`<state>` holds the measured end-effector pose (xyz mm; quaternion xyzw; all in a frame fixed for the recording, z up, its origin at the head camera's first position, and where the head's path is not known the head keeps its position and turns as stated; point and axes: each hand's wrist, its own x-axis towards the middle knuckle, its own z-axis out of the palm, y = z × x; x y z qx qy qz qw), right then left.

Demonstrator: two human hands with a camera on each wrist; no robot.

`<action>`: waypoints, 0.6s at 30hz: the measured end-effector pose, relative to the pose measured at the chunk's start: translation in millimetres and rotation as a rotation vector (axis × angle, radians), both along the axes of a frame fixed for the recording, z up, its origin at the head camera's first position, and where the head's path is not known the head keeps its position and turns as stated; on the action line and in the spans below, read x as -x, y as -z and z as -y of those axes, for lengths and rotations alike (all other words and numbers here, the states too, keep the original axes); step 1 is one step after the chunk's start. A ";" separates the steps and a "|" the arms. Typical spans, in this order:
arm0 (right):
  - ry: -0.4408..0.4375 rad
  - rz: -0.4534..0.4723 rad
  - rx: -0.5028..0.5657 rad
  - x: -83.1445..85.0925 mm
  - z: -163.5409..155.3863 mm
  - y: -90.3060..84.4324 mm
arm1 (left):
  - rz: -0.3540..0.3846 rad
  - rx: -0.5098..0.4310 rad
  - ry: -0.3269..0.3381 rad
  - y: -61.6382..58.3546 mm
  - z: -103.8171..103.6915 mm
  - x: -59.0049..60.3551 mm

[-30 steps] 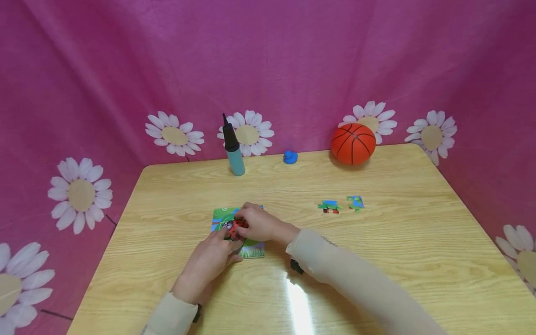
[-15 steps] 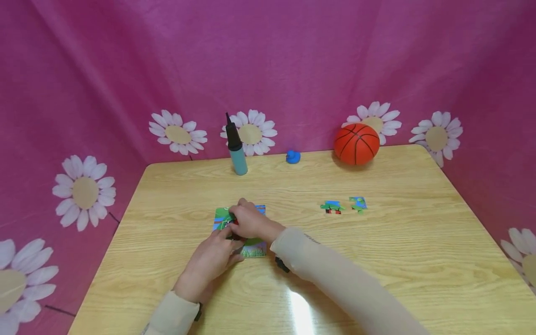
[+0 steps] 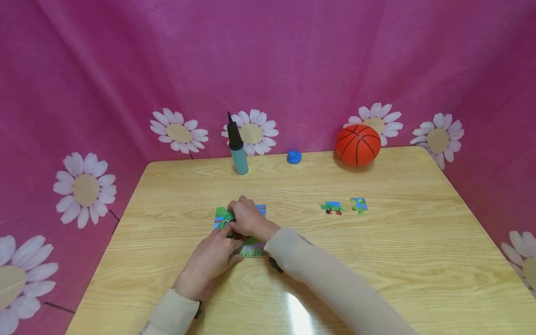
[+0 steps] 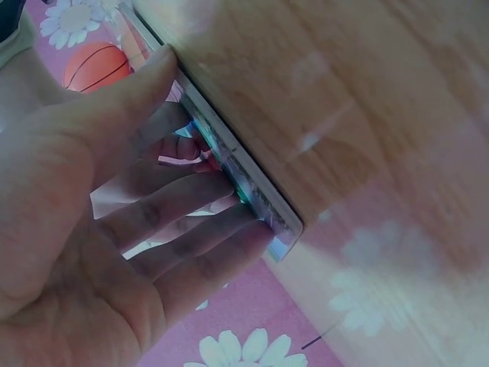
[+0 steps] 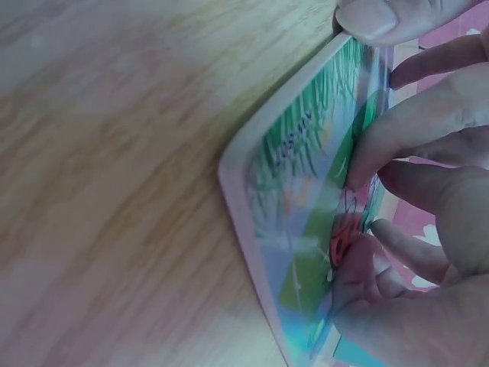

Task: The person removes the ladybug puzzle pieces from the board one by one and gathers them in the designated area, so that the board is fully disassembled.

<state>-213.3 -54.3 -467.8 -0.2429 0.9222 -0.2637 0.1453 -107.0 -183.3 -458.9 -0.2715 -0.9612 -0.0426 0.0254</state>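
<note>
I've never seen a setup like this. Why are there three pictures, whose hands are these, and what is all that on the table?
No machine here: a person wears three cameras. The wide picture comes from one on the head, looking down at a wooden table. The two blurry close-ups come from cameras on each wrist.

Both hands work at a small puzzle board printed with grass and sky. The left hand rests at its near edge, fingers straight against it. The right hand presses down on a red piece in the board; whether its grip pinches that piece I cannot tell.

Two loose puzzle pieces lie to the right. At the far edge stand a teal hand pump, a small blue duck and a basketball.
</note>
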 end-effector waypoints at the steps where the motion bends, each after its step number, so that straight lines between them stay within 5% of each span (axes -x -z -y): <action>1: 0.007 0.001 0.008 0.5 0.4 0.7 | -0.002 0.000 0.002 -0.5 0.1 0.1; 12: 0.033 0.037 0.070 1.0 -0.8 3.0 | 0.047 -0.010 -0.034 -0.8 -0.5 -0.2; 18: -0.004 -0.022 0.123 0.6 -2.3 4.6 | 0.071 -0.015 -0.041 -1.4 -0.8 -0.6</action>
